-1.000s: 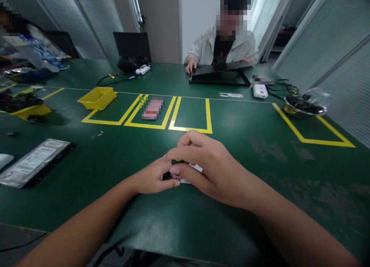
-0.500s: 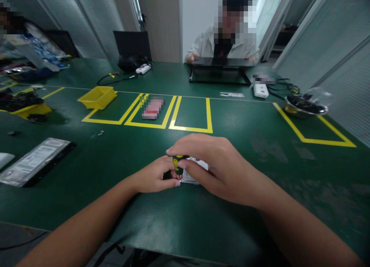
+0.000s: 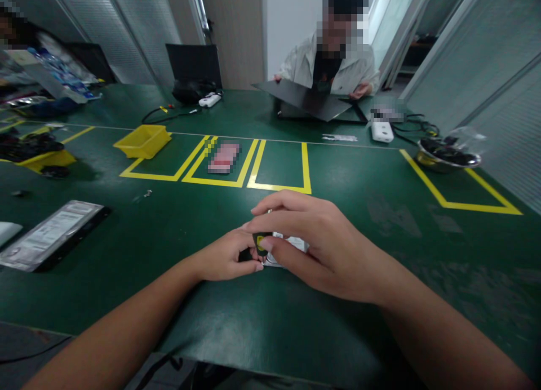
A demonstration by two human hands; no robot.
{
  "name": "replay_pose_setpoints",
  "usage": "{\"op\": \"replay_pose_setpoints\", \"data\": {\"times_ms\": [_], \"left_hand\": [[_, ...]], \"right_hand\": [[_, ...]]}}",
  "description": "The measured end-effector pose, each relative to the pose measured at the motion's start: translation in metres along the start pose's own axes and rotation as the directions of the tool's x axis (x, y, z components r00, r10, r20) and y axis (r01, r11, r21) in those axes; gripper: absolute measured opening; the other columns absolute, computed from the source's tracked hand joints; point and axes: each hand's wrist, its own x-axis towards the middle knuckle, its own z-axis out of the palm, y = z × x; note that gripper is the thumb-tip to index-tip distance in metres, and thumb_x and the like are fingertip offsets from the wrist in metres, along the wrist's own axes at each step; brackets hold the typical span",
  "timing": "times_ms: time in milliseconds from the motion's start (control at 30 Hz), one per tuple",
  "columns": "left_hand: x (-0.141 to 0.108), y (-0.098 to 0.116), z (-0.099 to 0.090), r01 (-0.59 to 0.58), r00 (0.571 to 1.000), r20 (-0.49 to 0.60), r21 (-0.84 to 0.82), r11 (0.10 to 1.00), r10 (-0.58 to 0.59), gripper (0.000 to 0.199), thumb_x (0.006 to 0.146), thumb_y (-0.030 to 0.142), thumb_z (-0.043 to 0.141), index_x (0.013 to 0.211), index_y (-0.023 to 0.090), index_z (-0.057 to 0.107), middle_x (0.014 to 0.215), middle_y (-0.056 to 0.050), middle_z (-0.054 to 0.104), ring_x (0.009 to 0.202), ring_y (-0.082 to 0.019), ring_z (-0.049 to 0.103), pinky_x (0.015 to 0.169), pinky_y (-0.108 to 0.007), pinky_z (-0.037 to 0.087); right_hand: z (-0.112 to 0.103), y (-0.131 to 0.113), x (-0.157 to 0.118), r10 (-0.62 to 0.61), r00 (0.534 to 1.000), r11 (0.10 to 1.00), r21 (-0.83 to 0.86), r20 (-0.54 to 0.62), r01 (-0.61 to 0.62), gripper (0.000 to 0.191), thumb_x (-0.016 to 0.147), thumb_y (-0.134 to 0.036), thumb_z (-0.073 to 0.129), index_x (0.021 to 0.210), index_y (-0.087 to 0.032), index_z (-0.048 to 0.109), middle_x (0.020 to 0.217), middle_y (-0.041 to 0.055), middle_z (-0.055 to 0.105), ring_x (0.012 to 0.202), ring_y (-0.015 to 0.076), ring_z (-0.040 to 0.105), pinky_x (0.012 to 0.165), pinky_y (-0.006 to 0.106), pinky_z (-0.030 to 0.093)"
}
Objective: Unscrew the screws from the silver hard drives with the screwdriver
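Right hand [image 3: 325, 246] arched, pinching an upright screwdriver [image 3: 261, 243] over a drive [image 3: 298, 243]; left hand [image 3: 226, 257] curled at its corner, grip unclear.

A green table [image 3: 350, 178] stands before a pale wall [image 3: 289, 26]

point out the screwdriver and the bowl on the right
screwdriver [image 3: 259, 243]: head view, on the yellow patch of its handle
bowl [image 3: 436, 165]: head view, on its near outer wall

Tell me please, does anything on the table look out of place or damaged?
Yes: the yellow tray sits askew over the left edge of a taped outline, and tiny shiny pieces lie loose on the table nearby. I see no clear damage.
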Motion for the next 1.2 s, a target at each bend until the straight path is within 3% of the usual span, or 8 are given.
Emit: {"op": "replay_pose_setpoints", "data": {"times_ms": [167, 333, 500, 667, 933, 1100, 1200], "left_hand": [[-0.001, 0.001, 0.001, -0.008, 0.999, -0.047, 0.113, 0.994, 0.014, 0.021, 0.086, 0.037, 0.06, 0.089, 0.016, 0.065, 0.097, -0.007, 0.068, 0.096, -0.024, 0.061, 0.086, -0.036, 0.048], [0.001, 0.003, 0.001, -0.013, 0.998, -0.057, 0.077, 0.997, 0.017, 0.021, 0.085, 0.036, 0.061, 0.085, 0.015, 0.064, 0.097, -0.007, 0.068, 0.095, -0.023, 0.061, 0.084, -0.035, 0.049], [0.001, 0.007, 0.002, 0.01, 0.998, -0.061, 0.059, 0.998, -0.007, 0.021, 0.085, 0.035, 0.06, 0.08, 0.015, 0.063, 0.087, -0.005, 0.068, 0.087, -0.021, 0.062, 0.077, -0.032, 0.051], [0.004, 0.013, 0.001, -0.026, 0.996, -0.089, -0.051, 0.998, 0.021, 0.017, 0.084, 0.03, 0.059, 0.095, 0.017, 0.062, 0.088, -0.005, 0.067, 0.076, -0.017, 0.062, 0.066, -0.026, 0.051], [0.01, 0.023, -0.009, -0.16, 0.985, -0.06, -0.011, 0.987, 0.159, 0.023, 0.088, 0.032, 0.053, 0.104, 0.02, 0.064, 0.101, -0.006, 0.067, 0.093, -0.022, 0.061, 0.081, -0.032, 0.05], [0.006, 0.02, -0.008, -0.097, 0.994, -0.035, 0.06, 0.993, 0.099, 0.022, 0.088, 0.031, 0.053, 0.103, 0.018, 0.061, 0.095, -0.004, 0.067, 0.088, -0.02, 0.061, 0.081, -0.031, 0.048], [0.003, 0.014, -0.005, -0.066, 0.997, -0.036, 0.079, 0.995, 0.069, 0.019, 0.087, 0.034, 0.056, 0.093, 0.016, 0.062, 0.089, -0.004, 0.066, 0.084, -0.02, 0.06, 0.078, -0.031, 0.048]], "right_hand": [[0.002, -0.001, 0.002, 0.024, 1.0, 1.0, -0.005, 0.0, -0.024, 0.015, 0.095, -0.015, 0.054, 0.103, -0.015, 0.066, 0.099, 0.0039, 0.062, 0.093, 0.0123, 0.057, 0.082, 0.024, 0.046], [0.004, 0.0, 0.0, -0.017, 1.0, 1.0, -0.007, -0.013, 0.017, 0.024, 0.091, -0.006, 0.052, 0.112, -0.011, 0.064, 0.108, 0.0053, 0.065, 0.101, 0.0119, 0.058, 0.09, 0.024, 0.045], [0.004, 0.0, -0.003, -0.051, 0.998, 0.999, -0.002, -0.021, 0.051, 0.027, 0.093, -0.008, 0.051, 0.117, -0.008, 0.063, 0.116, 0.006, 0.068, 0.109, 0.0135, 0.059, 0.097, 0.025, 0.045], [0.001, -0.002, -0.003, -0.037, 0.999, 0.999, 0.021, 0.013, 0.037, 0.029, 0.091, -0.005, 0.05, 0.116, -0.008, 0.064, 0.113, 0.0062, 0.068, 0.105, 0.0142, 0.061, 0.096, 0.026, 0.046], [-0.002, -0.006, -0.001, -0.054, 0.996, 0.995, 0.087, 0.065, 0.049, 0.029, 0.091, -0.005, 0.051, 0.114, -0.009, 0.066, 0.114, 0.0075, 0.063, 0.106, 0.0124, 0.057, 0.095, 0.023, 0.045], [0.002, -0.007, -0.001, 0.002, 0.997, 0.999, 0.042, 0.079, -0.006, 0.024, 0.093, -0.01, 0.053, 0.114, -0.012, 0.065, 0.11, 0.0059, 0.061, 0.101, 0.0121, 0.056, 0.09, 0.023, 0.045], [0.007, -0.006, -0.001, -0.013, 0.999, 1.0, 0.007, 0.052, 0.013, 0.025, 0.093, -0.009, 0.052, 0.116, -0.013, 0.063, 0.112, 0.0059, 0.063, 0.103, 0.0132, 0.057, 0.092, 0.025, 0.045]]}}
